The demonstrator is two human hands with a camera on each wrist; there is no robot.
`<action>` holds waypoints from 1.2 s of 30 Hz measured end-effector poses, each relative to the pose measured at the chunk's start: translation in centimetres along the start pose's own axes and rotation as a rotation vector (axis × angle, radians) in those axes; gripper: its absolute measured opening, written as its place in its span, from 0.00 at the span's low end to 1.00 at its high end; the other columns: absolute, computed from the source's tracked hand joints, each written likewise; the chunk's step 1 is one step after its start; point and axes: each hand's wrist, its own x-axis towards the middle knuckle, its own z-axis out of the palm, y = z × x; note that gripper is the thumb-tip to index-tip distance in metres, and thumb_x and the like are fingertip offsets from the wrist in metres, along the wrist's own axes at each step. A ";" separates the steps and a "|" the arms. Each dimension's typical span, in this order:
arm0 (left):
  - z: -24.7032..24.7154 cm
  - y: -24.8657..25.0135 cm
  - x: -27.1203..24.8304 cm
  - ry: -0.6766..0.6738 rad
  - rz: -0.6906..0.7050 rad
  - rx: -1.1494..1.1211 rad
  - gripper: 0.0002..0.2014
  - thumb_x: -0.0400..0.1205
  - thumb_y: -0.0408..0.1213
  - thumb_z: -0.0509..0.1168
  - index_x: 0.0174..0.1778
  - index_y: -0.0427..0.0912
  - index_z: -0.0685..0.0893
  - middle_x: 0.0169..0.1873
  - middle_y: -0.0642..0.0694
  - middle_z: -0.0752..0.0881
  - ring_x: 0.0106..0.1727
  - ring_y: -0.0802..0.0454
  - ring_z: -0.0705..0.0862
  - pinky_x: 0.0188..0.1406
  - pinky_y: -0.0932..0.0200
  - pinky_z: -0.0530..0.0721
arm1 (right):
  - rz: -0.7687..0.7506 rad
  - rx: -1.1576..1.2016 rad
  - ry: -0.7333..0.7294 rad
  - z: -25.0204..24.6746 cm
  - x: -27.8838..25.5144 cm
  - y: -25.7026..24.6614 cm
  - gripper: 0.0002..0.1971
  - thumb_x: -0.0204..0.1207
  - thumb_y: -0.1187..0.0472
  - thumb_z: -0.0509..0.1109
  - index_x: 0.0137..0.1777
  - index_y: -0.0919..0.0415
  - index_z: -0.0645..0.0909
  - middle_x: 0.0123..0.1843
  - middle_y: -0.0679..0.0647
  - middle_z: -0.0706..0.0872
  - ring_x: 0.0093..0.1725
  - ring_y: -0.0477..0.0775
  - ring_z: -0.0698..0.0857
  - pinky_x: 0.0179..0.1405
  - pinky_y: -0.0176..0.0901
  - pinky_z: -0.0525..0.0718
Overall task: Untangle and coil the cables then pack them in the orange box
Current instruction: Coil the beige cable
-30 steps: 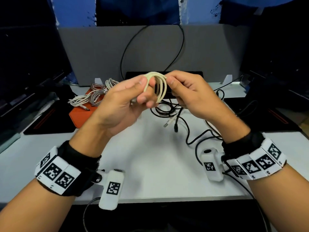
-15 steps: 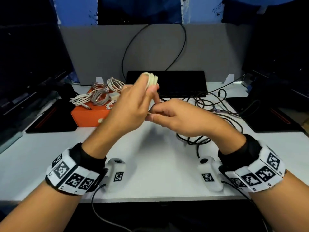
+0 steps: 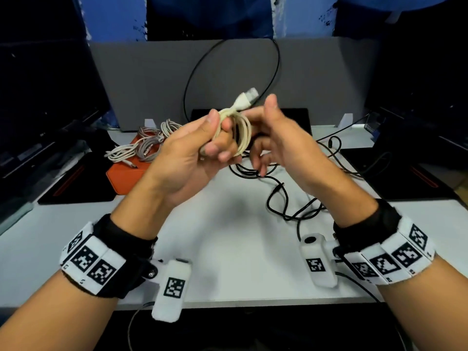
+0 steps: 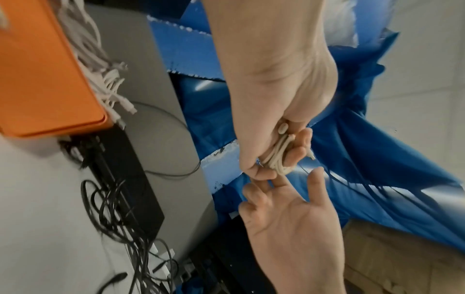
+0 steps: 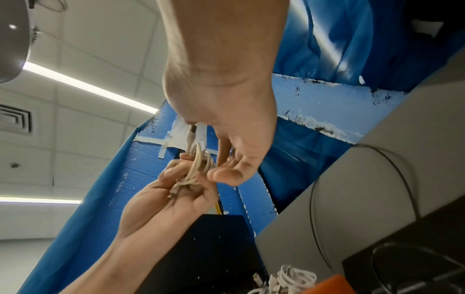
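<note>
My left hand (image 3: 218,138) grips a coiled white cable (image 3: 242,134) above the table's middle, thumb on top and fingers curled through the loops. The cable's USB plug (image 3: 247,98) sticks up out of the coil. My right hand (image 3: 264,130) is just right of the coil with fingers spread, holding nothing. In the left wrist view the coil (image 4: 278,157) sits in my left fist and the right palm (image 4: 289,216) faces it. The orange box (image 3: 124,176) lies at the left, with several coiled pale cables (image 3: 148,145) on it.
A tangle of black cables (image 3: 281,183) lies on the white table (image 3: 228,244) under and right of my hands. A black flat device (image 3: 301,120) stands at the back before a grey partition (image 3: 152,79). Dark mats (image 3: 73,186) flank the table.
My right hand has let go of the cable and opened beside the coil. The plug end now stands up out of the coil, which my left hand has tilted and keeps holding.
</note>
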 end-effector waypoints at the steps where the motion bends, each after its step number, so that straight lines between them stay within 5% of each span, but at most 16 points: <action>1: 0.0 -0.1 0.1 -0.003 -0.002 -0.062 0.16 0.94 0.43 0.48 0.48 0.42 0.76 0.25 0.54 0.71 0.35 0.54 0.73 0.52 0.53 0.81 | 0.017 -0.014 -0.041 0.3 0.0 0.2 0.25 0.86 0.37 0.54 0.60 0.54 0.84 0.49 0.62 0.86 0.33 0.54 0.80 0.29 0.48 0.79; 5: 0.1 -0.2 0.2 0.011 -0.007 -0.102 0.14 0.93 0.42 0.49 0.49 0.41 0.76 0.30 0.51 0.79 0.47 0.50 0.82 0.62 0.46 0.80 | -0.039 -0.076 0.050 0.9 -0.1 0.9 0.07 0.90 0.54 0.65 0.54 0.54 0.83 0.40 0.48 0.85 0.32 0.48 0.81 0.28 0.45 0.81; 13: 2.2 0.2 -0.4 0.075 0.056 0.030 0.14 0.94 0.36 0.48 0.50 0.37 0.76 0.38 0.44 0.83 0.47 0.47 0.83 0.55 0.51 0.85 | 0.020 0.195 0.014 0.5 0.3 0.6 0.10 0.91 0.59 0.63 0.49 0.58 0.82 0.38 0.48 0.82 0.34 0.46 0.76 0.26 0.40 0.74; 16: 3.6 0.0 -0.9 0.123 0.158 0.187 0.14 0.94 0.37 0.48 0.51 0.35 0.76 0.42 0.40 0.83 0.47 0.39 0.81 0.50 0.44 0.86 | -0.019 0.240 0.001 0.5 0.2 0.3 0.12 0.92 0.60 0.61 0.45 0.57 0.80 0.34 0.43 0.82 0.32 0.45 0.74 0.25 0.39 0.71; 19: 3.9 0.1 -1.2 0.130 0.235 0.371 0.14 0.95 0.38 0.49 0.52 0.35 0.76 0.44 0.28 0.84 0.45 0.35 0.86 0.45 0.56 0.85 | -0.105 0.227 -0.011 -0.1 0.1 -0.5 0.09 0.89 0.58 0.64 0.48 0.59 0.80 0.40 0.53 0.84 0.32 0.47 0.74 0.24 0.39 0.72; 22: 3.5 0.3 -1.1 0.113 0.235 0.319 0.13 0.94 0.38 0.50 0.51 0.36 0.75 0.45 0.31 0.87 0.50 0.35 0.87 0.61 0.44 0.84 | -0.130 0.207 -0.033 -0.8 0.1 -0.8 0.07 0.87 0.57 0.65 0.50 0.59 0.80 0.50 0.69 0.81 0.30 0.49 0.72 0.21 0.39 0.72; 24: 2.9 -0.1 -0.6 0.144 0.182 0.178 0.13 0.93 0.39 0.50 0.50 0.37 0.76 0.45 0.37 0.85 0.55 0.38 0.83 0.71 0.40 0.76 | -0.059 0.336 -0.088 -0.7 0.0 -0.6 0.09 0.91 0.57 0.62 0.53 0.62 0.78 0.48 0.63 0.82 0.26 0.46 0.70 0.18 0.36 0.69; 28: 1.2 -1.2 0.1 0.165 0.028 -0.031 0.14 0.93 0.42 0.51 0.67 0.36 0.72 0.55 0.35 0.82 0.65 0.38 0.76 0.82 0.35 0.66 | 0.149 0.595 -0.164 -0.1 0.0 -0.1 0.14 0.93 0.53 0.56 0.63 0.63 0.77 0.39 0.48 0.76 0.24 0.41 0.64 0.18 0.31 0.66; 32: 0.5 -1.3 0.2 0.204 -0.104 0.177 0.16 0.93 0.40 0.54 0.65 0.37 0.82 0.63 0.39 0.86 0.64 0.46 0.82 0.66 0.47 0.78 | 0.117 0.333 0.001 -0.4 0.6 0.4 0.13 0.94 0.56 0.56 0.59 0.65 0.78 0.34 0.47 0.73 0.24 0.44 0.59 0.19 0.36 0.64; 36: -0.3 0.0 0.1 0.236 -0.127 0.428 0.19 0.87 0.43 0.57 0.67 0.44 0.88 0.63 0.42 0.90 0.69 0.43 0.86 0.78 0.29 0.72 | 0.074 -0.042 0.055 -1.6 0.4 0.1 0.13 0.93 0.60 0.60 0.51 0.61 0.85 0.32 0.49 0.73 0.24 0.47 0.62 0.21 0.40 0.67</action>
